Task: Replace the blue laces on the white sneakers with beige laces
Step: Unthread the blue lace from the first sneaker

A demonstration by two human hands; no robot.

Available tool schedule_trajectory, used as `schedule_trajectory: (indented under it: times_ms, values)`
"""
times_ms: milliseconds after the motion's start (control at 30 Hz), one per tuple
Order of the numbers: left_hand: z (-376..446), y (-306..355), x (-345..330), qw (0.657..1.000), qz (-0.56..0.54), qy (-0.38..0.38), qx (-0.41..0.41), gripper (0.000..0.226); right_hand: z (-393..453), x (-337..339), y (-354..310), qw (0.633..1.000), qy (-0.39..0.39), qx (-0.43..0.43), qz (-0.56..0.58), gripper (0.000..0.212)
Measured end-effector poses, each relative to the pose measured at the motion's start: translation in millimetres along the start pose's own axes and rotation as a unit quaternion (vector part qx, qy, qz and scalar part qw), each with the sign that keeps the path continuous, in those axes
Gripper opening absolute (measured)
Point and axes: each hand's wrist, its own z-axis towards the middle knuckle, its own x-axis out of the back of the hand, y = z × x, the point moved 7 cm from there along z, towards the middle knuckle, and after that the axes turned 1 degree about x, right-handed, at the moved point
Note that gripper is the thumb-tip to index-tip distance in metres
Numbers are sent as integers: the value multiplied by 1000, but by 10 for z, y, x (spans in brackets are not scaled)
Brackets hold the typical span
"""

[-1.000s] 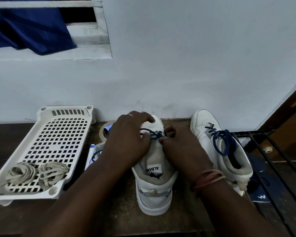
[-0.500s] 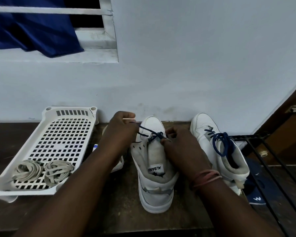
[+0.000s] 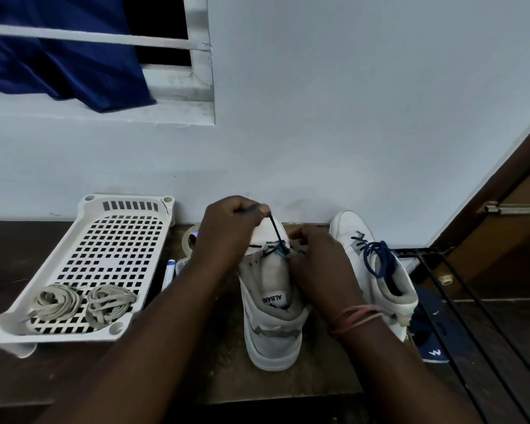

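Nearest the camera, two forearms reach in over the dark wooden counter point(image 3: 196, 377) and hide much of what lies behind them. Between them stands a white sneaker point(image 3: 271, 325), heel toward the viewer, its tongue label readable. At the left, a white perforated tray point(image 3: 114, 246) rests tilted on the counter, with two coiled beige laces point(image 3: 84, 302) in its near end. The right hand point(image 3: 320, 264) — a reddish band on its wrist — is curled over the sneaker's lace holes; what its fingers grip is hidden. The left hand point(image 3: 227, 228) pinches the end of the blue lace point(image 3: 276, 232) and holds it taut above the toe. A second white sneaker point(image 3: 377, 270) stands just to the right, blue lace loosely bunched on top. A black wire rack point(image 3: 459, 301) crosses the right edge. A roll of tape point(image 3: 192, 237) and a pen point(image 3: 169, 272) peek out behind the left arm. Farther back — the pale wall point(image 3: 349, 117) and a blue cloth point(image 3: 58, 65) at the window.
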Motion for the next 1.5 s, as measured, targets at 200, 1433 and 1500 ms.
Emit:
schedule_trajectory:
  times_ms: [200,1433,1500]
  values:
    - [-116,19,53,905,-395,-28,155,16,-11,-6,30,996,-2,-55,71,20]
    - [-74,154,321,945,-324,-36,35,27,-33,-82,5,996,-33,31,81,32]
    - [-43,204,426,945,-326,-10,0,27,-26,-80,-7,995,-34,37,82,32]
